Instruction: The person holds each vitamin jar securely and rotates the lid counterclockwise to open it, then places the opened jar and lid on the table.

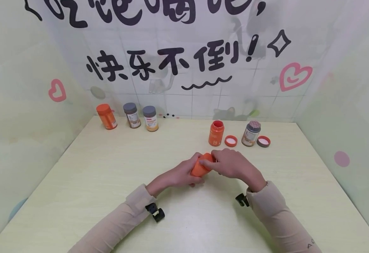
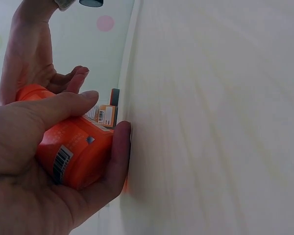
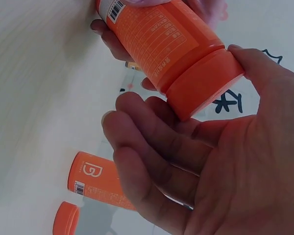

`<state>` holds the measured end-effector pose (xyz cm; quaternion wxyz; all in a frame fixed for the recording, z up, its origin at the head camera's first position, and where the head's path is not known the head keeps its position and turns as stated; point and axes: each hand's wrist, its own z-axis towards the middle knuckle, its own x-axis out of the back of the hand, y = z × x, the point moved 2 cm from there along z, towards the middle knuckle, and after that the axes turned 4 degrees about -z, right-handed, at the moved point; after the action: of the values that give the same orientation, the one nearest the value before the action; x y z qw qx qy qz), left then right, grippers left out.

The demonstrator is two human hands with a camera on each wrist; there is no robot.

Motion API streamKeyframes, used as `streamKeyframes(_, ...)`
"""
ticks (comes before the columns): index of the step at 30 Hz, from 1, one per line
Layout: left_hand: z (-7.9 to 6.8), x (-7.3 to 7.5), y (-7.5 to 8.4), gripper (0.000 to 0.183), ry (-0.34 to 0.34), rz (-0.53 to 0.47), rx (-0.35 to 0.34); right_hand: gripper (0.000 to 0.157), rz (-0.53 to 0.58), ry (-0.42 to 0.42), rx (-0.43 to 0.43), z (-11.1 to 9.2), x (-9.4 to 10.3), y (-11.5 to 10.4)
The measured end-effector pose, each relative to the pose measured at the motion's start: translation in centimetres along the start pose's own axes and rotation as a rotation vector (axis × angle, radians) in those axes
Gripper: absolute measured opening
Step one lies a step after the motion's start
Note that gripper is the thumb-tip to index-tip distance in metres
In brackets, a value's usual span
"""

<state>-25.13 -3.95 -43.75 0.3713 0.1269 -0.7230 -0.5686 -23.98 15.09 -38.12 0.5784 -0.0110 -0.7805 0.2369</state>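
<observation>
My left hand [image 1: 184, 173] grips the body of an orange bottle [image 1: 199, 169] and holds it tilted above the table. Printed text and a barcode show on its side in the right wrist view. The orange cap [image 3: 206, 82] sits on the bottle's end, pinched between the thumb and curled fingers of my right hand [image 1: 234, 164]. Behind the hands an open orange bottle [image 1: 216, 134] stands upright, with its upturned orange cap [image 1: 231, 141] beside it. To the right of these is a grey-necked bottle [image 1: 250, 135] without its cap, its mouth covered by a patterned seal; an upturned grey cap [image 1: 263, 141] lies beside it.
At the back left of the table [image 1: 86, 189] stand a capped orange bottle [image 1: 108, 118] and two grey-capped bottles, one [image 1: 132, 117] next to the other [image 1: 151, 121]. Printed sheeting [image 1: 172, 102] with large black characters encloses the back and sides.
</observation>
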Motion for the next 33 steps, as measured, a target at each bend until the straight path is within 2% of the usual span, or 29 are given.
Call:
streamKeyframes(7,0.04,0.05,-0.10,0.053,0.002,-0.006,0.008,0.050,-0.007,-0.011,0.009,-0.02,0.15,0.10)
streamKeyframes(12,0.04,0.06,-0.22,0.053,0.001,-0.009,0.005,0.054,-0.004,0.032,0.014,-0.07,0.31,-0.02)
streamKeyframes(18,0.08,0.12,-0.12,0.053,-0.003,-0.014,0.007,0.044,0.009,0.092,0.062,0.09,0.33,-0.10)
streamKeyframes(27,0.15,0.14,0.05,0.054,0.000,-0.007,0.017,0.035,-0.005,0.093,0.102,0.09,0.62,-0.24)
streamKeyframes(33,0.21,0.11,-0.13,0.054,0.003,-0.009,0.014,0.042,-0.024,0.098,0.084,-0.06,0.76,-0.25)
